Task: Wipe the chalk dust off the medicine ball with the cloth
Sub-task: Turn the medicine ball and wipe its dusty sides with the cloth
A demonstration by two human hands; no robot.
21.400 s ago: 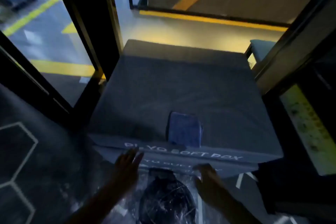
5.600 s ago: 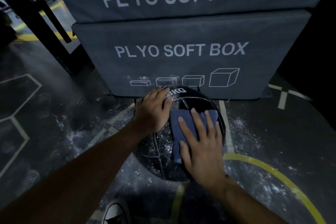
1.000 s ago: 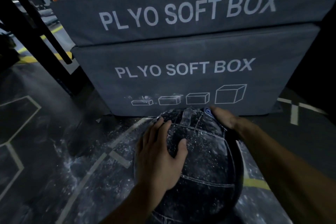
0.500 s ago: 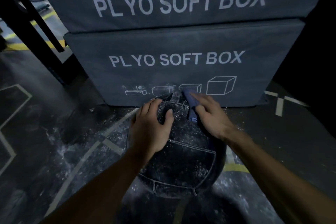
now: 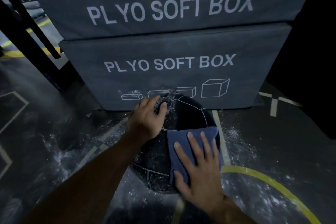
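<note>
A black medicine ball [image 5: 185, 112] with white seams sits on the floor against the lower plyo box, speckled with white chalk dust on its left and lower panels. My left hand [image 5: 147, 120] cups the ball's upper left, fingers curled over the top. My right hand [image 5: 198, 165] lies flat, fingers spread, pressing a folded blue cloth [image 5: 180, 143] against the ball's near right side. The cloth hides the part of the ball beneath it.
Two stacked grey boxes marked PLYO SOFT BOX [image 5: 172, 71] stand right behind the ball. Chalk dust is scattered on the dark floor [image 5: 254, 151] around it, with white and yellow lines. A black metal post [image 5: 29, 29] rises at the left.
My right hand has dragged the cloth from the ball's top down to its near right side and now lies flat. My left hand stays on the upper left.
</note>
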